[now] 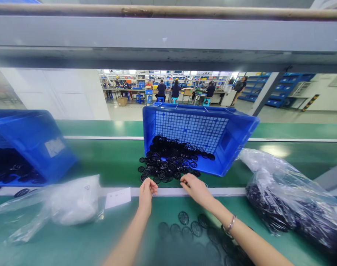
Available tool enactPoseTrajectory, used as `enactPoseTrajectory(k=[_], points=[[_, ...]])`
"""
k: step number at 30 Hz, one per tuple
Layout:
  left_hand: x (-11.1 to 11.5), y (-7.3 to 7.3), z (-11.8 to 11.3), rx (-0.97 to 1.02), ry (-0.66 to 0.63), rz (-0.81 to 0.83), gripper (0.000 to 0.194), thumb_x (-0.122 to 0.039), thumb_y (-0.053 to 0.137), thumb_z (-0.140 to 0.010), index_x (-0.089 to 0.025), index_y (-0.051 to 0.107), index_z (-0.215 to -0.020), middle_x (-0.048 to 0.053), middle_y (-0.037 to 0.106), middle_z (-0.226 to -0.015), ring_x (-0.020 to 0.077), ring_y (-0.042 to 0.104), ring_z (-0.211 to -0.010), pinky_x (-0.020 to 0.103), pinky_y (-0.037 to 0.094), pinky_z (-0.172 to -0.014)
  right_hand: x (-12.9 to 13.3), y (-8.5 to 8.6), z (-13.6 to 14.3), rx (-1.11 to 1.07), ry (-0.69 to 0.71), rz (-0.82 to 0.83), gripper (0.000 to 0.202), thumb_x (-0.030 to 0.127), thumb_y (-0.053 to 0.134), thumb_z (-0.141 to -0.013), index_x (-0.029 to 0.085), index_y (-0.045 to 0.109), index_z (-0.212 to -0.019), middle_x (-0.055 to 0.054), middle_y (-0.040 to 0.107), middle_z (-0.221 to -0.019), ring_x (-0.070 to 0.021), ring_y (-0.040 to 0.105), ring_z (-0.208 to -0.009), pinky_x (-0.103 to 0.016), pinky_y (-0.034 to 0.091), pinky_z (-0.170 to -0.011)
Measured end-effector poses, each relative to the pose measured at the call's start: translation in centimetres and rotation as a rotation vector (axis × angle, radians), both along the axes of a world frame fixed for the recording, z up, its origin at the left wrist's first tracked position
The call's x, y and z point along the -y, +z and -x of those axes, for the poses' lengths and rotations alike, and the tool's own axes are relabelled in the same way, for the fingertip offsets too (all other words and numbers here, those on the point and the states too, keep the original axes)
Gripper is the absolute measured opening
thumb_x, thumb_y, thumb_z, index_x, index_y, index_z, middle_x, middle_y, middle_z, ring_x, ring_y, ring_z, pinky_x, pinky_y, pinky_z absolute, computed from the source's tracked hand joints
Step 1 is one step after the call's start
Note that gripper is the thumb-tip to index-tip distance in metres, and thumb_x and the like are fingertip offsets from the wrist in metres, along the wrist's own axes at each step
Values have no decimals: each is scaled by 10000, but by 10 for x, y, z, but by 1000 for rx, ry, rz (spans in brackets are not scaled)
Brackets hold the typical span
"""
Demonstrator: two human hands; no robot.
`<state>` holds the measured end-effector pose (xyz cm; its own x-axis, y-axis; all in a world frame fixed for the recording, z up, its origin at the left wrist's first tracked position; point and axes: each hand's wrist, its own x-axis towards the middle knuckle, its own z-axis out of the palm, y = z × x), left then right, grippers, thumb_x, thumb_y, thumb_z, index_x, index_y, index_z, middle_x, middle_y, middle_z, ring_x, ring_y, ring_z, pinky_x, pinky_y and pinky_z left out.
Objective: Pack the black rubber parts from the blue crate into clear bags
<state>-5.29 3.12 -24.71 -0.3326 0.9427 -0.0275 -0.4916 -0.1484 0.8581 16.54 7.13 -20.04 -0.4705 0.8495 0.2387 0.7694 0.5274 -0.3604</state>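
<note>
The blue crate (pixel 236 138) lies tipped on its side on the bench (pixel 115 155), mouth turned to the near side, presumably so the black discs (pixel 161 174) spill within easy reach. Just before the crate, left hand (pixel 147 188) and right hand (pixel 194 186) are at the heap's near edge, fingers curled nearly closed (whether either grips a disc, one cannot tell).

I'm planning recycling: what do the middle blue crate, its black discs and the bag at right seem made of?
Blue crate: likely moulded plastic, satiny, by its lattice base. Black discs: probably plastic, glossy from their highlights; coated metal possible. Bag: apparently clear plastic film, shiny and wrinkled.
</note>
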Motion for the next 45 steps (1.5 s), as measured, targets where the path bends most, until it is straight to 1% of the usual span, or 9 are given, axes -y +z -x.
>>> enactPoseTrajectory(k=[6,11,15,19,23,28,34,40,45], points=[[-1,-3,1,-8,-4,-4,400,-513,593,-848,-167,556,-653,7,578,-624,97,477,-533,208,416,-495,-31,-6,-18,-23,-55,16,133,152,551,-849,191,621,-955,-103,651,-980,-268,617,-962,-393,468,-862],[-1,-4,1,-10,-3,-5,400,-512,602,-842,-165,558,-649,7,577,-624,93,475,-523,205,411,-491,-6,-3,0,-108,52,194,163,271,464,-958,206,580,-1053,-7,673,-793,-166,638,-709,-265,492,-657],[0,-1,0,-10,5,-8,405,-519,612,-827,-168,551,-637,1,568,-612,91,472,-512,204,409,-485,19,0,20,-168,262,432,100,272,599,-886,205,621,-957,6,661,-828,-148,620,-754,-231,468,-662],[1,2,0,-11,6,-14,409,-526,624,-812,-168,551,-628,1,561,-599,94,469,-504,209,411,-482,35,0,34,-116,303,391,144,240,714,-788,215,675,-924,-8,638,-905,-168,594,-842,-249,443,-739],[2,2,0,-14,1,-13,404,-518,614,-822,-167,555,-629,4,563,-599,96,472,-510,208,411,-484,34,-1,29,-73,405,384,113,277,574,-915,234,679,-907,17,659,-829,-128,596,-717,-207,442,-653],[2,3,0,-22,-3,-3,398,-506,600,-835,-165,555,-635,4,566,-624,90,470,-517,201,409,-493,-7,-3,-12,57,28,-22,119,235,514,-920,226,633,-926,-36,642,-913,-201,610,-871,-289,468,-754],[1,1,-1,-40,-11,-3,397,-508,606,-833,-169,553,-634,-3,562,-613,92,472,-515,203,406,-492,-44,-18,-50,99,-154,-137,182,229,571,-851,214,561,-1033,-102,596,-1015,-295,585,-962,-410,474,-813],[-1,-3,1,-50,-10,0,421,-544,593,-836,-169,558,-648,-4,571,-616,92,479,-505,209,407,-492,-23,-11,-37,69,-106,-128,194,217,576,-866,229,494,-1040,-66,563,-1033,-235,588,-907,-349,484,-791],[0,-2,0,-57,-5,-2,428,-549,601,-828,-166,556,-642,-1,567,-619,93,477,-508,209,405,-491,17,14,-7,-59,211,55,159,222,605,-880,253,495,-990,-11,560,-1026,-175,570,-895,-285,469,-799]])
